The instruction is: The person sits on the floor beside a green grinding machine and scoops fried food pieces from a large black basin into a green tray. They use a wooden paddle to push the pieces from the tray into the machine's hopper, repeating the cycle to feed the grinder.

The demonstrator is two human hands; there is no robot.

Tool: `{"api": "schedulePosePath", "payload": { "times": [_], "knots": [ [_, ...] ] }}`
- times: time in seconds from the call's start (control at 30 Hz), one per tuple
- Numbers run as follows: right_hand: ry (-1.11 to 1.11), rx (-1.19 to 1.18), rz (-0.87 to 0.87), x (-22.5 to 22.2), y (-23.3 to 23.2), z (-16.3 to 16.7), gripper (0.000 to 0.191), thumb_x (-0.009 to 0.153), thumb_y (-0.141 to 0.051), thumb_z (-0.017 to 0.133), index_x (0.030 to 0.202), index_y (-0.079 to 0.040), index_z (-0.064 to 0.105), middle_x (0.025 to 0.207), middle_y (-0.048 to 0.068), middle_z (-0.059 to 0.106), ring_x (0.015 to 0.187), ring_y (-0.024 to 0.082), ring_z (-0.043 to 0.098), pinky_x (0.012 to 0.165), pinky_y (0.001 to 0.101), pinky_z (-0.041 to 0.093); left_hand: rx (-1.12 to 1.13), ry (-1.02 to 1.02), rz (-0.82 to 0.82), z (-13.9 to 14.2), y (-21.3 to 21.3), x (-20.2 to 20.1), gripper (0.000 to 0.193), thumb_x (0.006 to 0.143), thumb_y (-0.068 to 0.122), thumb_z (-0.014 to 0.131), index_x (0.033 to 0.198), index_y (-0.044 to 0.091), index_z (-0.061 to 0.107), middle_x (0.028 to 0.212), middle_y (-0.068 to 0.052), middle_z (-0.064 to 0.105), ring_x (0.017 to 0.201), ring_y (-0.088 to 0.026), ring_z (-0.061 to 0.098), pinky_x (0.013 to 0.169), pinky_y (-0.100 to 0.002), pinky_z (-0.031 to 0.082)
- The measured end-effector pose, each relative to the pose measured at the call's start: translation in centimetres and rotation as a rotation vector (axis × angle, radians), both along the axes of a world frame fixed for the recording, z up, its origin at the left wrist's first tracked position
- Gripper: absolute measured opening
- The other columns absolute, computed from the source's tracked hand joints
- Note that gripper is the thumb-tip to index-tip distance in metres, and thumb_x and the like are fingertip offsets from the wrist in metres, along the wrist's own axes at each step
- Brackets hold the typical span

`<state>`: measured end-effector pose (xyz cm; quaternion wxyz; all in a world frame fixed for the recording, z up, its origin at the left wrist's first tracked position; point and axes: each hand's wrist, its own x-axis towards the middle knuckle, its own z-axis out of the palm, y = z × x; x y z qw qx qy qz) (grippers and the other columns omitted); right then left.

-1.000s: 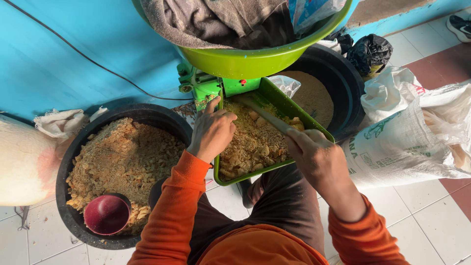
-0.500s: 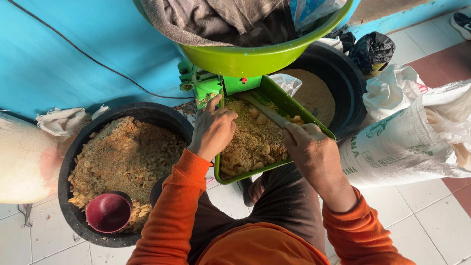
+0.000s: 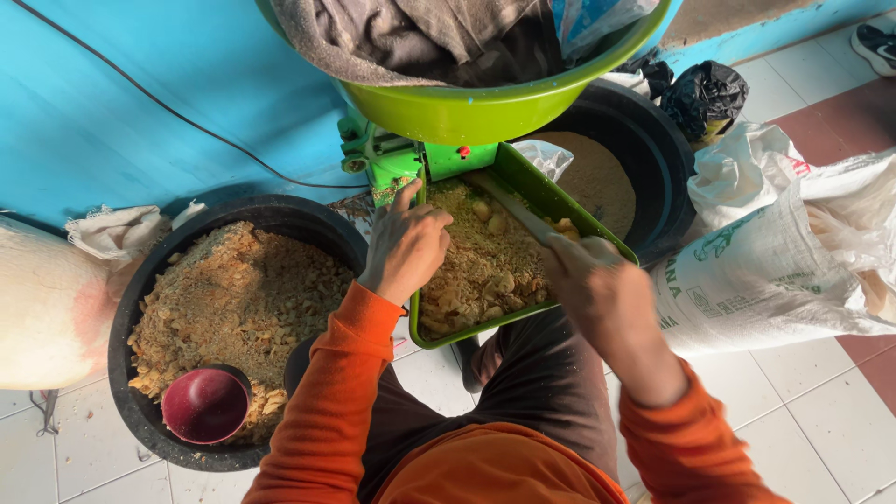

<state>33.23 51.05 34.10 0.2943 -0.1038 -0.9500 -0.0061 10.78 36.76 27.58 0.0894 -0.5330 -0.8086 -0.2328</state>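
Observation:
A green metal tray (image 3: 571, 208) of a green machine (image 3: 378, 159) holds pale crumbly chunks (image 3: 476, 266). My left hand (image 3: 406, 247) rests on the tray's left rim, fingers bent, one finger reaching toward the machine's inlet. My right hand (image 3: 588, 280) grips a flat pale stick (image 3: 513, 210) that lies across the chunks and points toward the inlet. Both arms wear orange sleeves.
A black tub (image 3: 308, 224) at the left holds brown crumbs and a dark red bowl (image 3: 205, 404). Behind the tray stands another black tub (image 3: 653, 159) of fine meal. A lime basin (image 3: 485, 107) with cloth sits above. White sacks (image 3: 775, 271) lie right, a pale sack (image 3: 42, 308) left.
My right hand has drawn back a little toward me with the stick. My left hand has stayed on the tray's left edge.

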Motion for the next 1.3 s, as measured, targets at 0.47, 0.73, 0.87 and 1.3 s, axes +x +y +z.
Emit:
{"api": "schedulePosePath", "payload": {
  "times": [0.47, 0.73, 0.87, 1.3],
  "knots": [
    [-0.217, -0.177, -0.26, 8.3, 0.6, 12.1, 0.016, 0.087, -0.021, 0.079, 0.099, -0.01, 0.08, 0.078, 0.007, 0.073, 0.059, 0.019, 0.068, 0.055, 0.033, 0.052, -0.055, 0.048, 0.002, -0.1, 0.1, 0.0, 0.014, 0.086, 0.011, 0.068, 0.095, 0.006, 0.078, 0.091, -0.011, 0.075, 0.131, -0.035, 0.056, 0.098, -0.055, 0.046],
    [-0.151, -0.136, -0.13, 5.5, 0.3, 11.7, 0.016, 0.094, -0.026, 0.078, 0.103, -0.012, 0.079, 0.084, 0.006, 0.072, 0.063, 0.021, 0.068, 0.055, 0.0327, 0.05, -0.057, 0.033, -0.003, -0.4, 0.0, -0.1, 0.016, 0.086, 0.012, 0.068, 0.096, 0.006, 0.078, 0.091, -0.011, 0.075, 0.131, -0.036, 0.055, 0.097, -0.055, 0.046],
    [-0.059, -0.137, -0.138, 6.3, 0.3, 9.8, 0.016, 0.093, -0.024, 0.077, 0.105, -0.012, 0.078, 0.086, 0.006, 0.072, 0.064, 0.02, 0.068, 0.055, 0.0328, 0.05, -0.059, 0.048, 0.008, -0.2, 0.0, 0.1, 0.016, 0.086, 0.013, 0.068, 0.096, 0.007, 0.078, 0.094, -0.011, 0.075, 0.133, -0.036, 0.053, 0.1, -0.058, 0.044],
    [-0.023, -0.101, -0.072, -0.3, 1.6, -0.7, 0.017, 0.097, -0.026, 0.073, 0.107, -0.013, 0.075, 0.085, 0.009, 0.07, 0.063, 0.026, 0.067, 0.053, 0.0363, 0.055, -0.082, 0.061, 0.017, 0.1, 0.2, 0.3, 0.018, 0.082, 0.013, 0.069, 0.096, 0.008, 0.079, 0.098, -0.012, 0.075, 0.132, -0.037, 0.052, 0.102, -0.058, 0.042]
  ]
}}
